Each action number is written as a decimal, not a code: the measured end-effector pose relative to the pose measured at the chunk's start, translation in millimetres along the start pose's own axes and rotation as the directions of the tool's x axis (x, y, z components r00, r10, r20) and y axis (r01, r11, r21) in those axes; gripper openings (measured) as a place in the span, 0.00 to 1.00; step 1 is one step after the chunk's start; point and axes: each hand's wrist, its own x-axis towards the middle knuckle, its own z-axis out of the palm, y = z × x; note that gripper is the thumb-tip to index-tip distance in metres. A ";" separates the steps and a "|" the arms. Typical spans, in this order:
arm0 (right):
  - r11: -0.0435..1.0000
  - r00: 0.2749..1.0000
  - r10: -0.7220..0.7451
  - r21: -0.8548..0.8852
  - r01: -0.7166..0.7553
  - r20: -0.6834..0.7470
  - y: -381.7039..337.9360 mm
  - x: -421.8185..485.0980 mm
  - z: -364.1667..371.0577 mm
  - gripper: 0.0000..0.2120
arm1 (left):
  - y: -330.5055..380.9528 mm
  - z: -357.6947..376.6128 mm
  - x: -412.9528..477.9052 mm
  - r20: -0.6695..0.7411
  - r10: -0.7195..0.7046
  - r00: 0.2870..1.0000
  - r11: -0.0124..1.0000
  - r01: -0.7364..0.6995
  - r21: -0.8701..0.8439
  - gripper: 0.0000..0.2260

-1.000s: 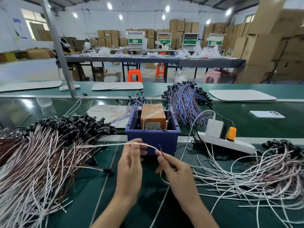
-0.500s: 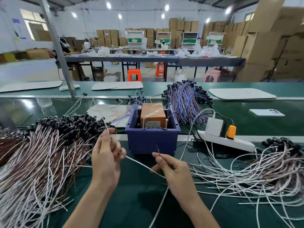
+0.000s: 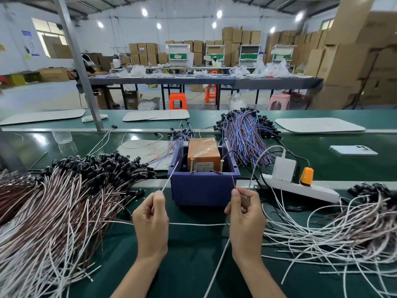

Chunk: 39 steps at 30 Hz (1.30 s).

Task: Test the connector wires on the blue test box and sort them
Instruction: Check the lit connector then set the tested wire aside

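The blue test box [image 3: 200, 190] stands at the table's middle with an orange unit [image 3: 203, 151] and two brass screws inside. My left hand [image 3: 151, 222] pinches the white lead of a connector wire [image 3: 197, 224], its tip pointing up toward the box's left front corner. My right hand [image 3: 246, 216] pinches the wire's brown lead, whose tip rises just below the box's right front corner. The wire stretches between both hands. A large pile of white and brown wires [image 3: 64, 203] with black connectors lies at the left. Another pile of wires [image 3: 343, 233] lies at the right.
A white power strip [image 3: 300, 188] with a white adapter and an orange plug lies right of the box. Blue and red wires [image 3: 245, 132] are heaped behind the box. A phone [image 3: 353, 149] lies at the far right. A metal post [image 3: 79, 65] rises at the back left.
My left hand moved right and down toward the box, now holding the white lead upright. My right hand shifted right and raised the brown lead. The wire now runs level between them.
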 end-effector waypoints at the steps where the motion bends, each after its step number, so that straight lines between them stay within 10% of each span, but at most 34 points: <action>1: 1.000 1.000 -0.004 -0.007 0.004 -0.013 0.7 1.6 2.5 0.03 | 1.5 0.5 -0.6 0.007 0.006 1.000 1.000 -0.006 0.004 0.22; 39: 0.982 0.986 -0.157 -0.115 0.151 -0.050 4.7 12.7 17.0 0.02 | -1.5 3.9 -5.9 0.141 0.088 0.986 0.984 -0.108 0.141 0.20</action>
